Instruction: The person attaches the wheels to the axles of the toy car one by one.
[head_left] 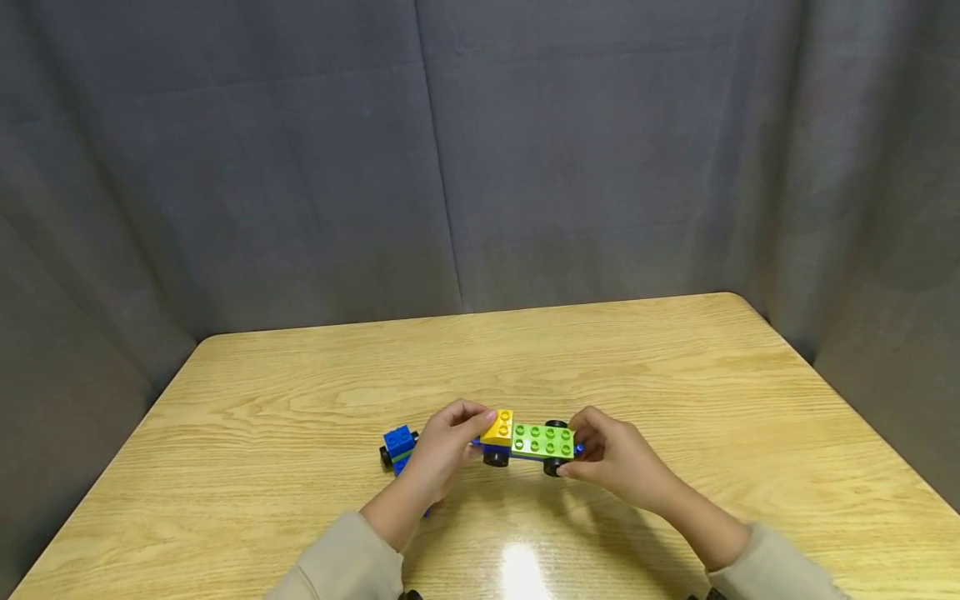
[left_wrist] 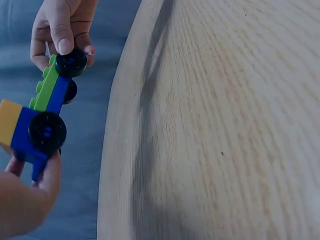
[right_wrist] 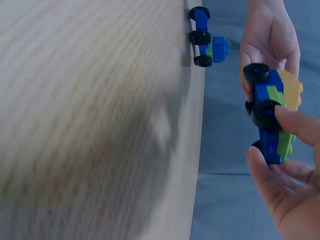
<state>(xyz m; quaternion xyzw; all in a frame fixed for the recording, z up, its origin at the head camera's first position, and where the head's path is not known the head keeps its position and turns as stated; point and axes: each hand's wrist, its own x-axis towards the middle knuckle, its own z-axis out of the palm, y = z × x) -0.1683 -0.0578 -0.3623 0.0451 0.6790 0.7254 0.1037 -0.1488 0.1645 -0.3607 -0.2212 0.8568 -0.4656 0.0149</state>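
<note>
Both hands hold one toy car raised over the table. It has a blue chassis (left_wrist: 58, 94), black wheels (left_wrist: 47, 132), a lime green studded plate (head_left: 532, 438) and a yellow brick (head_left: 498, 428) at one end. My left hand (head_left: 444, 450) grips the yellow-brick end, thumb on the yellow brick and fingers reaching underneath. At the other end, my right hand (head_left: 615, 454) pinches the car by its rear wheels, as the right wrist view also shows. A second toy car (right_wrist: 201, 31), with a blue brick (head_left: 399, 439) on top, stands beside my left hand, which partly hides it in the head view.
The wooden table (head_left: 337, 375) has rounded far corners. Grey curtains (head_left: 300, 167) hang behind it and along both sides. A bright light reflection lies on the tabletop between the forearms.
</note>
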